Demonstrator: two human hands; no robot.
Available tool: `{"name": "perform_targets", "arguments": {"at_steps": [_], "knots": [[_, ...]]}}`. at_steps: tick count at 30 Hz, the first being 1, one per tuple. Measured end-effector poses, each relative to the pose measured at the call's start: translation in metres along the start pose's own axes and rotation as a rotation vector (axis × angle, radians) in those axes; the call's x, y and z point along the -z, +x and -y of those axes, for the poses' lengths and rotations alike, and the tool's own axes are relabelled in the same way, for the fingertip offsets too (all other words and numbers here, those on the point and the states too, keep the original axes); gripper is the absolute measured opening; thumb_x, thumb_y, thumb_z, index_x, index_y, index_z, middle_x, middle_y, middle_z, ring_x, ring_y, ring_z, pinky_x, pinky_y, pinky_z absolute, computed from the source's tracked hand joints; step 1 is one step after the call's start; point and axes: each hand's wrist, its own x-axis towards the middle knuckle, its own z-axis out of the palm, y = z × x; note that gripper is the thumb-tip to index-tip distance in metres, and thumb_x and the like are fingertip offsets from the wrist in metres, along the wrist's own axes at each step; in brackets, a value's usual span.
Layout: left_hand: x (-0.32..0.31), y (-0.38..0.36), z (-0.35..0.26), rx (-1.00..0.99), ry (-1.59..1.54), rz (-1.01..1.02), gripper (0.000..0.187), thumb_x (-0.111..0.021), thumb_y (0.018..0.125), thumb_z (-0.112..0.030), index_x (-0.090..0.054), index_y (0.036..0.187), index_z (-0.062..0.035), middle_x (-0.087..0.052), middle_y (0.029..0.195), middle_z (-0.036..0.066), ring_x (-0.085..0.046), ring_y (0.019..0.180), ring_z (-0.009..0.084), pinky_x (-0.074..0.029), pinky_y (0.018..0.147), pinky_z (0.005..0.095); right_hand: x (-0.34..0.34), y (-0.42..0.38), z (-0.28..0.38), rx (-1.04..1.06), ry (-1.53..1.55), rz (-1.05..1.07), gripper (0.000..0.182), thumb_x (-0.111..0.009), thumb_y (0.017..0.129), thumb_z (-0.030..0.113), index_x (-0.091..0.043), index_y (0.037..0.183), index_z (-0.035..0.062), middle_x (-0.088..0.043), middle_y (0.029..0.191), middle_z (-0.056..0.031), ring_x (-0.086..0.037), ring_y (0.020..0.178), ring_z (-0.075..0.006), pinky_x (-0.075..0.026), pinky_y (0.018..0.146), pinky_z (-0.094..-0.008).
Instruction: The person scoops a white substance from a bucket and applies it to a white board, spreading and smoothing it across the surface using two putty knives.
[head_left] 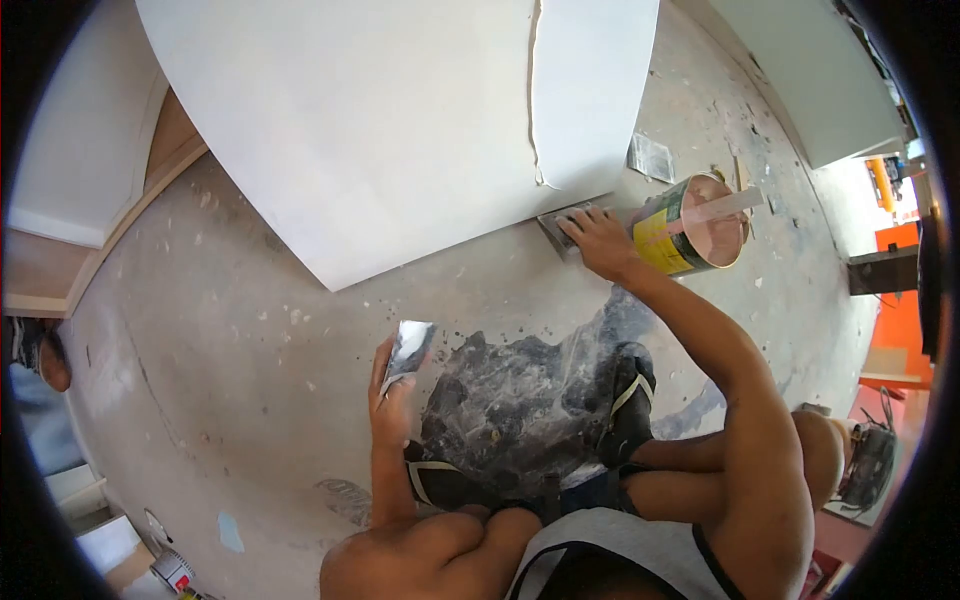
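A putty knife [410,347] with a shiny, smeared metal blade is in my left hand [392,400], its fingers closed around it above the floor. Off to the right, my right hand [598,244] grips a flat grey plate [555,232] at the lower edge of a large white panel [400,130]. The fingers cover part of that plate, so its full shape is hidden. Beside my right hand stands an open paint can [664,238] of pinkish paste, with a flat stick [733,203] lying across its mouth.
A ragged raised seam [535,90] runs down the white panel. Another flat grey piece [651,158] lies behind the can. Dark patches [520,400] stain the concrete floor between my sandalled feet. A curved wood-edged panel [100,255] stands left, near another person's shoe [53,362].
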Motion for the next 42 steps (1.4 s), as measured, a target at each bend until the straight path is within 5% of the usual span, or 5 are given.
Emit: {"name": "perform_targets", "arguments": {"at_steps": [16,18,24,39,42], "knots": [[-0.059,0.052,-0.065,0.359,-0.832,0.136,0.050,-0.045,0.105,-0.044,-0.051,0.132,-0.0032,-0.069,0.104,0.015,-0.072,0.079,0.0263,-0.059,0.045,0.0375,0.117,0.020,0.159,0.430,1.212,-0.705,0.060,-0.074,0.081,0.013,-0.054,0.137,0.0157,-0.044,0.141,-0.0163,-0.045,0.128,-0.0393,-0.037,0.108,-0.0503],[-0.052,0.044,-0.068,0.342,-0.865,0.222,0.055,-0.051,0.102,-0.044,-0.047,0.135,-0.0001,-0.065,0.111,0.019,-0.071,0.091,0.0301,-0.060,0.047,0.0436,0.101,0.027,0.122,0.367,0.798,-0.098,0.062,-0.069,0.078,0.002,-0.053,0.137,0.0141,-0.044,0.142,-0.0173,-0.043,0.131,-0.0397,-0.037,0.111,-0.0490],[-0.031,0.037,-0.073,0.230,-0.768,0.262,0.062,-0.056,0.100,-0.043,-0.038,0.142,-0.0003,-0.055,0.131,0.021,-0.062,0.114,0.0385,-0.059,0.083,0.0596,0.089,-0.046,-0.025,-0.061,0.752,0.217,0.062,-0.059,0.088,-0.001,-0.041,0.146,0.0107,-0.047,0.134,-0.0187,-0.042,0.131,-0.0409,-0.035,0.111,-0.0478],[-0.144,0.103,-0.196,0.371,-0.179,0.520,0.075,-0.044,0.083,0.008,-0.029,0.155,-0.0044,-0.045,0.149,0.015,-0.048,0.136,0.0287,-0.043,0.114,0.0490,-0.029,-0.116,-0.179,-0.554,0.661,-0.253,0.047,-0.051,0.100,0.009,-0.036,0.144,0.0005,-0.059,0.123,-0.0240,-0.060,0.110,-0.0430,-0.051,0.094,-0.0471],[-0.188,0.112,-0.168,0.370,0.109,0.547,0.077,-0.038,0.084,0.011,-0.030,0.157,-0.0117,-0.039,0.155,0.013,-0.044,0.140,0.0280,-0.038,0.120,0.0436,0.016,-0.140,-0.176,-1.009,1.758,-0.415,0.031,-0.062,0.097,0.020,-0.059,0.127,0.0104,-0.068,0.106,-0.0080,-0.068,0.094,-0.0224,-0.057,0.073,-0.0360]]}}
